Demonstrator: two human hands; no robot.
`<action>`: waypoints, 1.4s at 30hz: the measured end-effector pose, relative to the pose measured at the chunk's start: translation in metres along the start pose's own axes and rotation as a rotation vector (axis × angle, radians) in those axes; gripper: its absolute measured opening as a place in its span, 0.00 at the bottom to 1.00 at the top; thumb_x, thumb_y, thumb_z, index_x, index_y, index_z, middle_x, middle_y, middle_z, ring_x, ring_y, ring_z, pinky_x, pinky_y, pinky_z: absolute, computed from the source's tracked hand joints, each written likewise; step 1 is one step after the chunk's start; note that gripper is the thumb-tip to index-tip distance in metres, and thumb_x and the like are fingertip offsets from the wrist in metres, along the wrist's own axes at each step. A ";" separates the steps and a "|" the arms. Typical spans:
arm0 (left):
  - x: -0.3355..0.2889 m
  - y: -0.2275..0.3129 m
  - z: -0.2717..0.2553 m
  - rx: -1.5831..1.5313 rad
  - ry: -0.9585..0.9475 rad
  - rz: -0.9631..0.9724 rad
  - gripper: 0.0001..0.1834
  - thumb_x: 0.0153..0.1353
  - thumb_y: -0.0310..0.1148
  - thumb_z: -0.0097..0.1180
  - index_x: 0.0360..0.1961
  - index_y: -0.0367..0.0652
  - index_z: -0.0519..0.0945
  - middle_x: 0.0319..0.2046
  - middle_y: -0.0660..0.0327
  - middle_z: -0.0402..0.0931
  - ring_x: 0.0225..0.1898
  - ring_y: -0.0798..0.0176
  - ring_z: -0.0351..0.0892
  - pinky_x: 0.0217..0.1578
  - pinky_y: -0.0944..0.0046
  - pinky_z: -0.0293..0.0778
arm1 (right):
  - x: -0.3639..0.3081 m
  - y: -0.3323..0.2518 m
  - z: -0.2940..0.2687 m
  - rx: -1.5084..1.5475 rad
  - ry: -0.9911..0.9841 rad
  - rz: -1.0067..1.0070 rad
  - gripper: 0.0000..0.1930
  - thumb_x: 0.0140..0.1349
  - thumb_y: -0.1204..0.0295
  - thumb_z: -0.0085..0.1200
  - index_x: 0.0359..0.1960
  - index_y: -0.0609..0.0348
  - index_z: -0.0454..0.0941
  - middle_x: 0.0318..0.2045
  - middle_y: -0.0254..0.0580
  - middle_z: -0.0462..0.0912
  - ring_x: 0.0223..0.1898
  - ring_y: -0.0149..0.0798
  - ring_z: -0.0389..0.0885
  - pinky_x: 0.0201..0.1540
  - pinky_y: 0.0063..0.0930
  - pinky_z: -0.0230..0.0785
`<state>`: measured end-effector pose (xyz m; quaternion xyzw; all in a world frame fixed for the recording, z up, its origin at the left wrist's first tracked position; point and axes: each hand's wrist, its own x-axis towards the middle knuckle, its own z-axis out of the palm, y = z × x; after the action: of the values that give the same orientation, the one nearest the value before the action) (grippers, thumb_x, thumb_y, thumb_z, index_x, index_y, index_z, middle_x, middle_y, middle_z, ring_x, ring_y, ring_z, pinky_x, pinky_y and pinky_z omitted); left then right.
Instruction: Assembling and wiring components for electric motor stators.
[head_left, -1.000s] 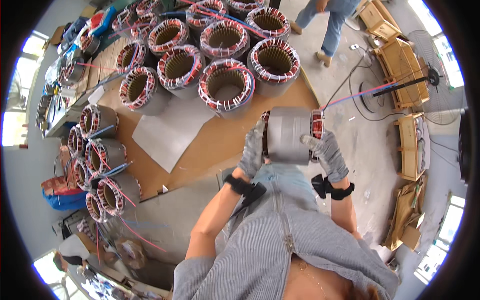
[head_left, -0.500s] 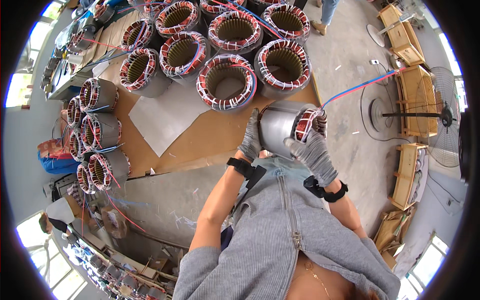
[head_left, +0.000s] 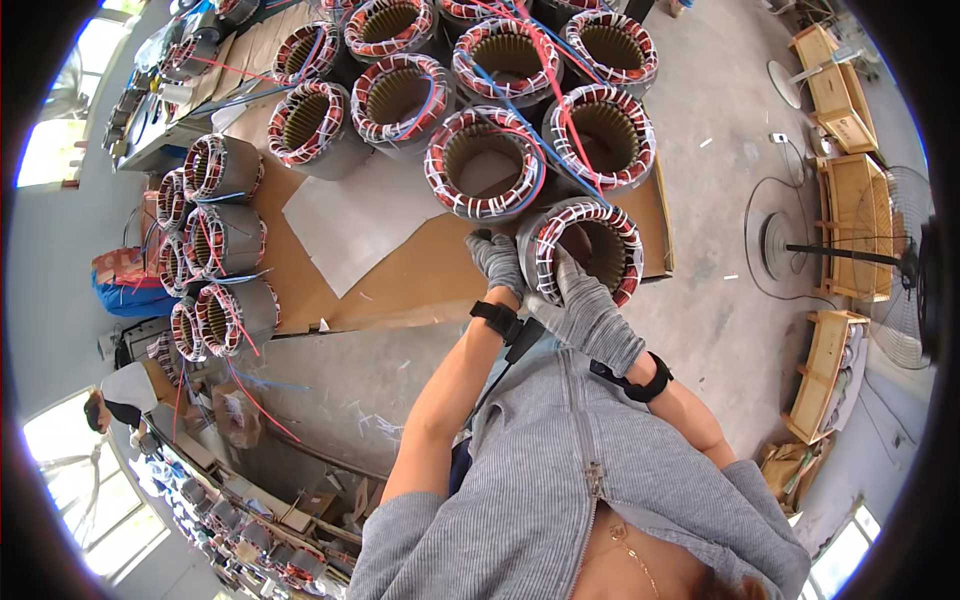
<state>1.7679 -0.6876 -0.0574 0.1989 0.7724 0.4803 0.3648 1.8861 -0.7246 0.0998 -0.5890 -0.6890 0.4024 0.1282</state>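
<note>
At the near right edge of the table, a motor stator [head_left: 603,247] stands with its bore tilted up toward me. It has a grey metal shell and a ring of red windings laced with white cord. My left hand [head_left: 497,262], in a grey knit glove, presses against its left side with curled fingers, partly hidden behind it. My right hand [head_left: 592,317], gloved too, grips the near rim, some fingers reaching into the bore. Just beyond stands another stator [head_left: 484,165]; blue and red lead wires [head_left: 560,100] run from the held one across its neighbours.
Several more stators [head_left: 402,100] crowd the far part of the brown-topped table [head_left: 420,290], around a white sheet [head_left: 350,225]. Others are stacked on their sides [head_left: 228,240] at left. On the right stand a floor fan [head_left: 890,255] and wooden crates [head_left: 855,225]. Another person [head_left: 130,395] is at lower left.
The stator has turned from lying sideways to bore-up, and its lead wires have swung from the right to over the far stators. My right hand has shifted left onto the near rim.
</note>
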 end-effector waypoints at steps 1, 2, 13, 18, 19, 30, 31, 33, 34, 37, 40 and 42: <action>0.003 -0.002 0.001 0.057 0.043 0.036 0.15 0.51 0.25 0.46 0.41 0.35 0.67 0.36 0.49 0.71 0.38 0.52 0.70 0.43 0.58 0.67 | 0.006 -0.003 -0.001 0.003 -0.002 -0.006 0.36 0.50 0.62 0.57 0.57 0.67 0.56 0.49 0.62 0.71 0.52 0.55 0.70 0.53 0.38 0.64; 0.009 -0.003 0.002 0.033 0.038 0.034 0.15 0.51 0.26 0.46 0.42 0.34 0.67 0.35 0.49 0.71 0.38 0.51 0.70 0.42 0.57 0.67 | 0.015 -0.007 -0.004 0.062 -0.034 -0.001 0.36 0.50 0.62 0.56 0.57 0.67 0.56 0.49 0.62 0.71 0.52 0.55 0.70 0.53 0.38 0.63; -0.010 0.026 -0.043 -0.015 -0.362 -0.119 0.08 0.60 0.32 0.46 0.39 0.43 0.73 0.31 0.64 0.70 0.35 0.68 0.68 0.37 0.66 0.68 | 0.000 -0.014 -0.024 0.400 0.193 -0.272 0.17 0.50 0.78 0.52 0.43 0.66 0.69 0.48 0.55 0.71 0.51 0.49 0.69 0.56 0.37 0.60; -0.023 0.077 -0.159 -0.313 -0.467 0.120 0.11 0.60 0.33 0.45 0.41 0.39 0.73 0.35 0.64 0.73 0.38 0.67 0.69 0.44 0.66 0.66 | -0.026 -0.036 -0.037 0.940 -0.210 -0.392 0.11 0.53 0.74 0.47 0.38 0.66 0.71 0.46 0.51 0.73 0.45 0.38 0.72 0.51 0.32 0.62; -0.026 0.087 -0.188 -0.322 -0.433 0.132 0.11 0.60 0.33 0.45 0.41 0.39 0.73 0.35 0.64 0.73 0.38 0.67 0.69 0.44 0.66 0.66 | -0.024 -0.042 -0.032 0.938 -0.243 -0.412 0.11 0.53 0.74 0.47 0.38 0.66 0.71 0.46 0.51 0.73 0.45 0.38 0.72 0.51 0.32 0.62; -0.053 0.086 -0.520 -0.466 -0.049 0.695 0.13 0.59 0.36 0.48 0.36 0.37 0.76 0.36 0.56 0.77 0.42 0.60 0.73 0.47 0.60 0.67 | 0.032 -0.108 0.174 0.581 -0.767 -0.185 0.12 0.56 0.74 0.50 0.42 0.62 0.74 0.39 0.38 0.76 0.43 0.32 0.73 0.48 0.24 0.65; -0.048 0.076 -0.550 -0.466 -0.066 0.707 0.13 0.59 0.36 0.48 0.36 0.37 0.76 0.36 0.56 0.77 0.42 0.60 0.73 0.47 0.60 0.67 | 0.042 -0.100 0.208 0.344 -0.556 -0.196 0.17 0.55 0.70 0.52 0.47 0.61 0.70 0.42 0.43 0.76 0.45 0.36 0.73 0.51 0.28 0.64; -0.034 0.041 -0.601 -0.572 0.471 0.651 0.12 0.58 0.38 0.50 0.36 0.40 0.76 0.35 0.58 0.77 0.40 0.62 0.75 0.45 0.62 0.67 | 0.048 -0.101 0.259 0.108 -0.321 -0.184 0.23 0.54 0.66 0.54 0.52 0.60 0.67 0.46 0.48 0.75 0.48 0.41 0.74 0.54 0.31 0.63; -0.028 0.016 -0.621 -0.609 0.553 0.609 0.12 0.58 0.38 0.51 0.37 0.41 0.75 0.34 0.59 0.77 0.38 0.62 0.75 0.44 0.62 0.68 | 0.054 -0.110 0.275 -0.235 -0.154 -0.329 0.29 0.51 0.66 0.56 0.55 0.59 0.63 0.49 0.52 0.71 0.52 0.45 0.70 0.57 0.34 0.60; -0.004 -0.041 -0.655 -0.522 0.747 0.421 0.12 0.58 0.41 0.53 0.34 0.43 0.74 0.30 0.62 0.76 0.33 0.65 0.74 0.41 0.64 0.68 | 0.069 -0.115 0.305 -0.654 -0.049 -0.363 0.43 0.45 0.61 0.61 0.62 0.56 0.52 0.57 0.62 0.61 0.60 0.56 0.58 0.63 0.44 0.49; 0.023 -0.061 -0.666 -0.430 0.566 0.260 0.11 0.61 0.35 0.48 0.41 0.39 0.73 0.31 0.61 0.74 0.32 0.67 0.73 0.37 0.65 0.72 | 0.070 -0.102 0.325 -1.047 -0.059 -0.278 0.48 0.49 0.47 0.54 0.66 0.56 0.44 0.61 0.58 0.57 0.62 0.52 0.56 0.65 0.40 0.44; 0.050 -0.054 -0.669 -0.441 0.446 0.220 0.19 0.61 0.26 0.44 0.54 0.39 0.66 0.37 0.60 0.73 0.35 0.66 0.74 0.41 0.65 0.71 | 0.069 -0.106 0.327 -1.134 -0.122 -0.160 0.47 0.50 0.45 0.52 0.66 0.52 0.44 0.61 0.56 0.58 0.63 0.51 0.55 0.65 0.42 0.45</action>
<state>1.2326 -1.0789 0.0579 0.0873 0.6847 0.7040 0.1672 1.5790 -0.7917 -0.0563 -0.4874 -0.8456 -0.0076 -0.2176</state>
